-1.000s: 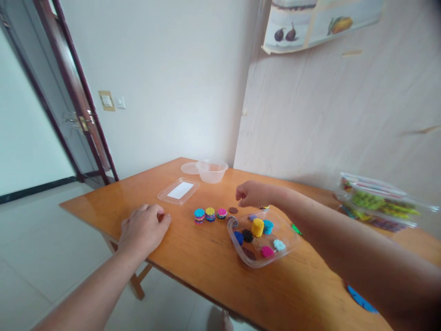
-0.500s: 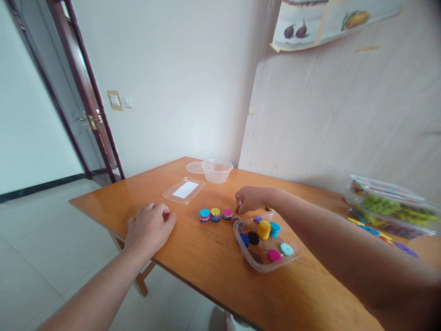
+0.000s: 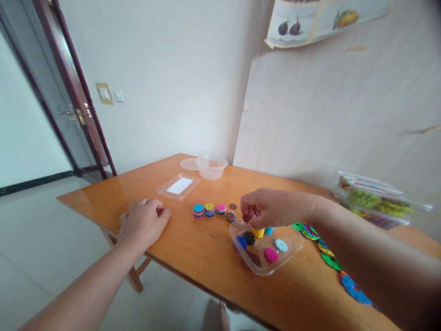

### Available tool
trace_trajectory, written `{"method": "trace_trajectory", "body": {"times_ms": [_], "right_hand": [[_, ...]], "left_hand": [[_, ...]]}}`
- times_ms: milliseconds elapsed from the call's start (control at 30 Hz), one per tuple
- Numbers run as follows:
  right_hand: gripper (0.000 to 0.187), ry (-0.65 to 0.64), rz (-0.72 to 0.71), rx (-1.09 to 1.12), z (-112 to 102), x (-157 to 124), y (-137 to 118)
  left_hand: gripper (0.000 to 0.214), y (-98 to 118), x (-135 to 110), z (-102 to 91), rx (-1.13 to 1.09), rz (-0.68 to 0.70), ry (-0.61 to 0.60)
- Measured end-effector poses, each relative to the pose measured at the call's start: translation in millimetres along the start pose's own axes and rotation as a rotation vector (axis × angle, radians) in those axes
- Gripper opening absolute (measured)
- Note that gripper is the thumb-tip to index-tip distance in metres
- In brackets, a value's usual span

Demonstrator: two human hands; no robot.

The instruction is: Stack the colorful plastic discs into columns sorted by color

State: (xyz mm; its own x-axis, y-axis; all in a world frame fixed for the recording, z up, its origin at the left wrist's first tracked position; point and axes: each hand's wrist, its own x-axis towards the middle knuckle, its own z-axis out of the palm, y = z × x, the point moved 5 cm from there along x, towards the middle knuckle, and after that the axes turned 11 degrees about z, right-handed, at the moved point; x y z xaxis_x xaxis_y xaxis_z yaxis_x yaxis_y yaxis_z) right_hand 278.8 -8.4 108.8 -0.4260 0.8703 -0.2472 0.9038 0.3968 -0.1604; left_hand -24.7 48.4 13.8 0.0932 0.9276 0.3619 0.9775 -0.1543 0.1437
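Note:
My right hand (image 3: 272, 208) hovers over the far rim of a clear plastic tray (image 3: 288, 258), fingers pinched on a small dark red toothed disc (image 3: 246, 217). Inside the tray lie short stacks of coloured discs: yellow (image 3: 257, 232), black (image 3: 248, 237), blue, pink (image 3: 270, 254) and pale blue (image 3: 280, 244). A row of small disc stacks (image 3: 209, 209) stands on the wooden table (image 3: 193, 257) left of the tray, ending in two brown ones (image 3: 231, 215). My left hand (image 3: 144, 222) rests on the table near its left edge, fingers curled, nothing visible in it.
A clear lid with a white label (image 3: 178, 186), a round clear bowl (image 3: 211, 166) and its lid stand at the table's far end. Larger flat coloured discs (image 3: 330, 259) trail along under my right forearm. A clear box of coloured pieces (image 3: 372, 200) sits at right by the wall.
My right hand has moved from the table beside the disc row to above the tray's rim, now pinching a dark red disc. The left hand stays put.

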Motion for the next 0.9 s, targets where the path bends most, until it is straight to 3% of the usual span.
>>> {"method": "trace_trajectory", "body": {"times_ms": [133, 367, 600, 900], "right_hand": [[0.024, -0.015, 0.0, 0.018, -2, -11, -3], [0.019, -0.221, -0.054, 0.103, 20, -32, -22], [0.017, -0.209, 0.013, 0.122, 25, -27, -7], [0.013, -0.345, 0.032, 0.209, 40, -25, -13]], "left_hand": [[0.036, 1, 0, -1.1, 0.009, 0.003, -0.001], [0.035, 0, 0, -2.0, 0.007, 0.004, -0.003], [0.037, 1, 1, -1.8, 0.004, 0.005, -0.003], [0.038, -3, 2, 0.8, 0.019, 0.018, -0.005]]}}
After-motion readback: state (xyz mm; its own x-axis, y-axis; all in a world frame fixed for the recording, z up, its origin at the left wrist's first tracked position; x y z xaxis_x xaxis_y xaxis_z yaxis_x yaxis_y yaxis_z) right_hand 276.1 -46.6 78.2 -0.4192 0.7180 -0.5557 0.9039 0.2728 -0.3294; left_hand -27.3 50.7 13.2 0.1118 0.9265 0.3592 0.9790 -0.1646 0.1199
